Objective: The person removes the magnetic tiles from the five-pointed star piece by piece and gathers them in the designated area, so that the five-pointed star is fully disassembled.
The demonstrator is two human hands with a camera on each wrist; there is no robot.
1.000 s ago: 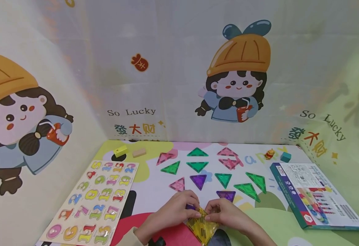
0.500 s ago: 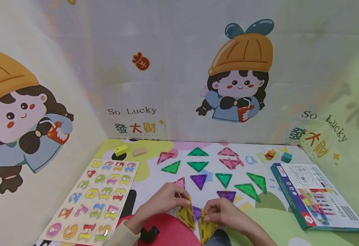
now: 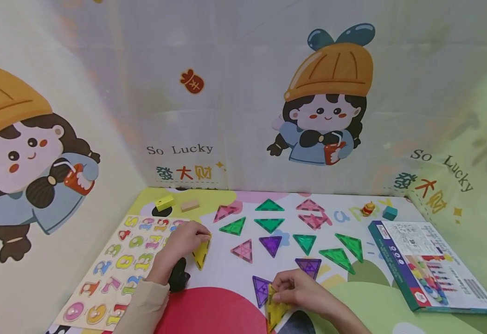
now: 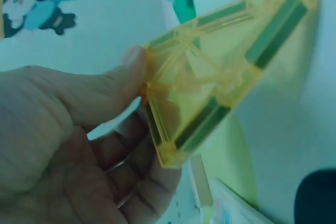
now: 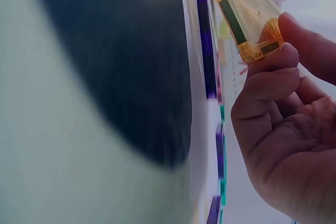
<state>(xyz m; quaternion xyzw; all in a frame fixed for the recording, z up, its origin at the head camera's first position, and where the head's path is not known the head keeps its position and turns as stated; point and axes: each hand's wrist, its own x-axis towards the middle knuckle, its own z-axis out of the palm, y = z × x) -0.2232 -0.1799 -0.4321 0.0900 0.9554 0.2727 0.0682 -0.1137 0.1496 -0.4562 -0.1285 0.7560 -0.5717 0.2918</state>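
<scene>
My left hand [image 3: 183, 242] pinches a yellow translucent triangular magnetic tile [image 3: 202, 254] by one end, beside the number board's right edge. In the left wrist view, the thumb presses one face of this tile [image 4: 220, 80], with fingers behind it. Toward the front middle, my right hand [image 3: 297, 288] pinches a second yellow triangular tile [image 3: 275, 314], which stands tilted. Thumb and forefinger grip this tile's corner [image 5: 247, 17] in the right wrist view. Just left of the right hand lies a purple triangular tile [image 3: 260, 290]; another purple tile [image 3: 309, 266] lies behind that hand.
Green tiles [image 3: 269, 225], pink tiles [image 3: 242, 251] and a purple tile [image 3: 270, 246] lie flat in the middle. A number puzzle board [image 3: 120, 273] is at left, a boxed set [image 3: 431, 264] at right. Small blocks [image 3: 165, 202] and a bear figurine [image 3: 368, 209] sit at the back.
The two yellow tiles, together earlier, have been pulled apart. My left hand has carried one left and away to the board's edge. The right hand has stayed near its place with the other.
</scene>
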